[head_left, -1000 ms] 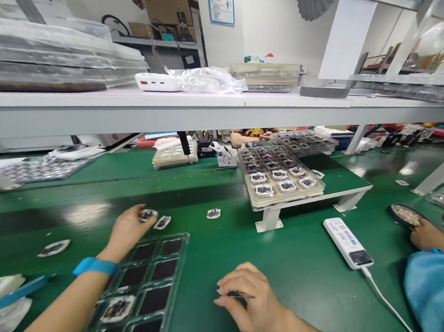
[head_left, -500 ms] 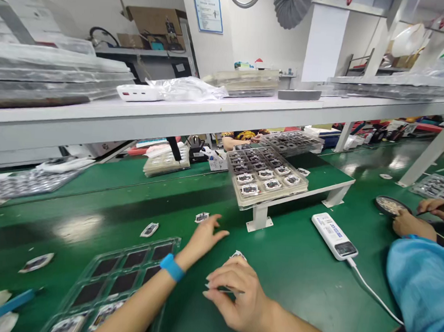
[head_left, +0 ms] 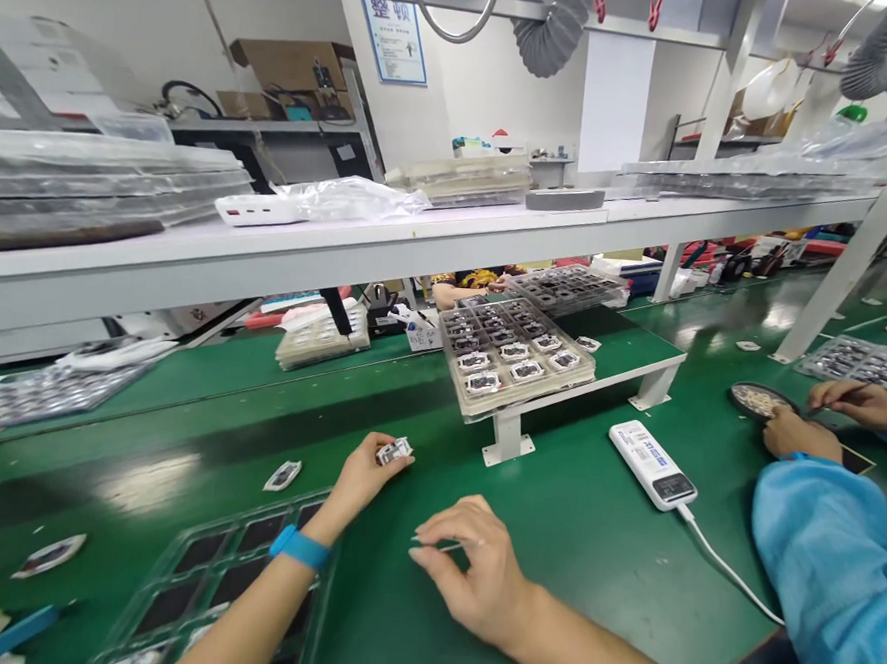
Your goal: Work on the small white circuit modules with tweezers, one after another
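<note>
My left hand (head_left: pixel 364 472), a blue wristband on its wrist, is pinched on a small white-and-black part (head_left: pixel 394 452) just above the green table. My right hand (head_left: pixel 466 564) rests on the table at centre, fingers curled around a thin tool (head_left: pixel 434 545). Another small part (head_left: pixel 282 475) lies left of my left hand. A clear compartment tray (head_left: pixel 249 571) with dark pockets lies under my left forearm.
A raised white stand (head_left: pixel 622 358) carries stacked trays of parts (head_left: pixel 513 351). A white power bank (head_left: pixel 652 465) with a cable lies to the right. A co-worker in a blue sleeve (head_left: pixel 827 566) works by a dark dish (head_left: pixel 759 399). A long white shelf (head_left: pixel 419 245) runs overhead.
My left hand moved right from the tray's far edge to a loose part and picked it up. My right hand stayed almost still. The view tilted upward.
</note>
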A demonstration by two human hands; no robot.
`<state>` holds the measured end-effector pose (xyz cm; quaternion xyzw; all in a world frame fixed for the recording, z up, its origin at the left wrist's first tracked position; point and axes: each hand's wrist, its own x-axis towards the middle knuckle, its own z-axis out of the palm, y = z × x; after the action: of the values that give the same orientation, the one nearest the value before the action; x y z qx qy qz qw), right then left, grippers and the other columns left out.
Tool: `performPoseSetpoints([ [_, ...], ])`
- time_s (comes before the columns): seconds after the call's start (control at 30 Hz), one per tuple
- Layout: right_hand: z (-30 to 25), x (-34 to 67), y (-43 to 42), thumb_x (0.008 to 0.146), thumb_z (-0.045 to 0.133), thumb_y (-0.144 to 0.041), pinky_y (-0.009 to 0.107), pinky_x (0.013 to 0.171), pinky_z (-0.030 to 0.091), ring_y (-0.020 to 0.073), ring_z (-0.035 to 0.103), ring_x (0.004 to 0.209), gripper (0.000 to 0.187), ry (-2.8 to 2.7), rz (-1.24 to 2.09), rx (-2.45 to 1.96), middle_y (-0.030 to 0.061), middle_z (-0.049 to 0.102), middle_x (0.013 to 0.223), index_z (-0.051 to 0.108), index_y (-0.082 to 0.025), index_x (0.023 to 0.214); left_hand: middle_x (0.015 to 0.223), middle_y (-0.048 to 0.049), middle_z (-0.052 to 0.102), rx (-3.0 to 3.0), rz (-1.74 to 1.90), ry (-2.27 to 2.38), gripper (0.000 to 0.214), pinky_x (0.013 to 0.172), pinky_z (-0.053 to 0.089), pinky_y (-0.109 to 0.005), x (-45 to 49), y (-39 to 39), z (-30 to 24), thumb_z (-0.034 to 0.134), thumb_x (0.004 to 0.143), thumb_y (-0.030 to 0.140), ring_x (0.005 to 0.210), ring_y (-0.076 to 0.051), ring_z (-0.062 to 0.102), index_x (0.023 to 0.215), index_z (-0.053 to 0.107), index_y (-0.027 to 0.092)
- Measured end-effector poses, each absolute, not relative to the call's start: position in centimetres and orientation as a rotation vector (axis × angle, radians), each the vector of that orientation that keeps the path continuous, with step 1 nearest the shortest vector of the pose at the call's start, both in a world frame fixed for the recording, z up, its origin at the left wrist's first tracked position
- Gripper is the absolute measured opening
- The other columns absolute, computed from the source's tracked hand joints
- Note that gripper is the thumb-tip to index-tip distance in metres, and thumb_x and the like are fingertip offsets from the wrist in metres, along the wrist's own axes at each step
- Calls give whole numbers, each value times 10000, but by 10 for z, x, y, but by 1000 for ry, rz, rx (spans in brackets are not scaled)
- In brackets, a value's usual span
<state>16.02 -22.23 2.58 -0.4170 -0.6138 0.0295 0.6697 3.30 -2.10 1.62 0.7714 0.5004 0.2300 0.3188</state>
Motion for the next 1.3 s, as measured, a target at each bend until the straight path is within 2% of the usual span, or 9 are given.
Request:
performPoseSetpoints([
  [0.07,26,161,-223,892,634,-253,352,734,546,209,728,764,48,-1291,156,-957,70,778,846,665,-219,904,822,-29,709,1917,634,1216,452,709,562,-348,26,-50,19,719,728,464,794,-244,695,1037,586,163],
  [0.2,22,161,-222,859,668,-273,314,735,573,209,724,813,92,-1079,433,-1003,75,761,870,701,-193,891,972,-75,741,1731,616,1061,572,778,559,-332,8,-112,29,712,706,471,904,-241,699,1170,584,162],
  [0.27,18,159,-219,851,684,-303,296,712,574,193,713,778,113,-968,572,-1006,57,748,829,693,-190,856,1070,-97,744,1560,598,987,601,851,541,-336,0,-135,33,774,667,419,1004,-259,680,1192,609,175],
  [0.53,8,156,-210,757,766,-476,287,650,580,171,701,681,300,-794,758,-1011,28,736,758,653,-198,773,1067,-81,744,1356,654,966,549,855,551,-349,-15,-176,20,816,664,405,996,-274,675,1156,661,217],
  [0.7,6,153,-212,765,767,-472,304,692,587,178,718,696,294,-840,800,-1053,18,737,728,653,-201,781,1035,-76,761,1318,649,921,523,868,560,-353,-16,-181,12,825,637,368,968,-272,696,1112,668,214],
  [0.9,5,150,-218,823,729,-425,311,691,592,189,729,724,229,-923,742,-1058,26,746,763,654,-208,809,1017,-82,772,1304,675,928,525,810,574,-328,-14,-180,6,789,650,346,910,-253,714,1134,652,196],
  [1.07,10,147,-229,885,688,-251,383,754,579,214,746,765,24,-1352,418,-932,48,787,823,700,-238,869,1003,-77,773,1312,677,920,486,799,578,-336,-14,-182,6,773,666,298,887,-252,722,1124,650,190],
  [1.17,12,147,-233,915,649,-206,406,759,571,218,757,768,88,-1625,277,-822,58,802,879,714,-253,954,993,-73,776,1293,680,885,502,786,575,-331,-14,-183,2,797,649,268,871,-252,721,1125,655,198],
  [1.3,13,147,-233,908,653,-160,406,794,556,227,766,832,158,-1732,292,-806,66,805,946,718,-253,1018,1044,-86,766,1190,692,836,552,826,561,-336,-13,-183,0,837,624,256,933,-264,709,1140,649,202],
])
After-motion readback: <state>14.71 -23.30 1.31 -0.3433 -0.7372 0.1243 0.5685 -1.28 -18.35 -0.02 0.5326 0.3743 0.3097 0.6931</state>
